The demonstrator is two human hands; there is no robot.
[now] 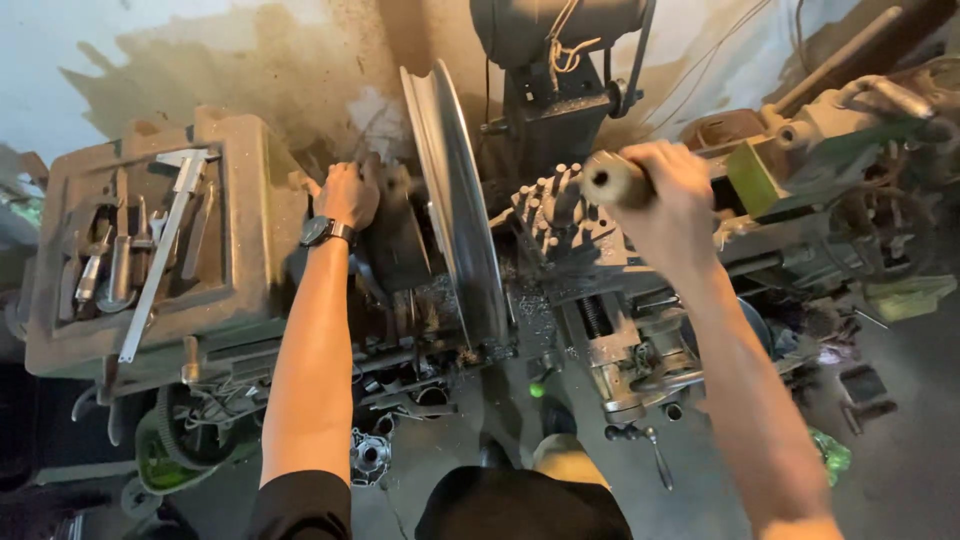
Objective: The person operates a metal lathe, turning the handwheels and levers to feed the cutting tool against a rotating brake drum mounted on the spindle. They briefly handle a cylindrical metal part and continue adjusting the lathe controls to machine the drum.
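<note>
Steel disc (455, 200) between hands, caliper (160, 250) aside

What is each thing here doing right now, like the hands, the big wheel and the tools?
Left hand: pressed on the dark chuck.
Right hand: gripping a metal handle.
Big metal disc: mounted upright on the lathe.
Caliper: lying in the tool tray.
Wristwatch: worn on the left wrist.

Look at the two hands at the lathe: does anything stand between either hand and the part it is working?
Nothing visible does. The left hand lies directly on the dark chuck beside the big metal disc. The right hand is closed around the round metal handle.
</note>
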